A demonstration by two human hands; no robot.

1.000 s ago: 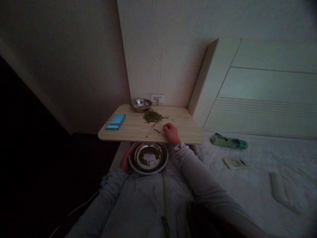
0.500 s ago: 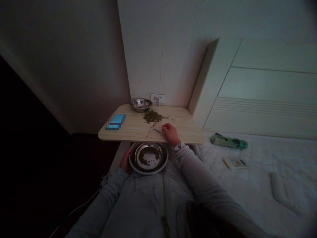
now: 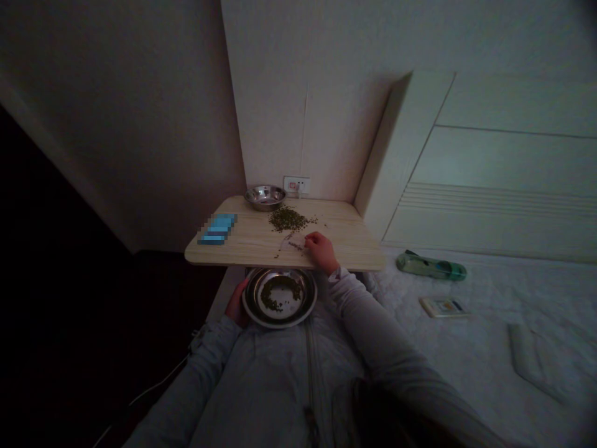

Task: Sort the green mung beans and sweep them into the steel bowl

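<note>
My left hand grips the left rim of a round metal bowl, held over my lap just below the table edge. Small green beans lie in a curved band on its bottom. Over the front of the wooden table, my right hand is closed in a pinch at the right edge of a thin, pale, see-through piece. A few dark beans or bits lie on or under that piece; I cannot tell which. Beyond it spreads a loose heap of green beans.
A second metal bowl stands at the table's back left, near a wall socket. A blurred blue phone-like object lies at the left. On the bed to my right are a green bottle and a phone.
Almost nothing differs. Both hands, the bowl and the bean heap keep their places.
</note>
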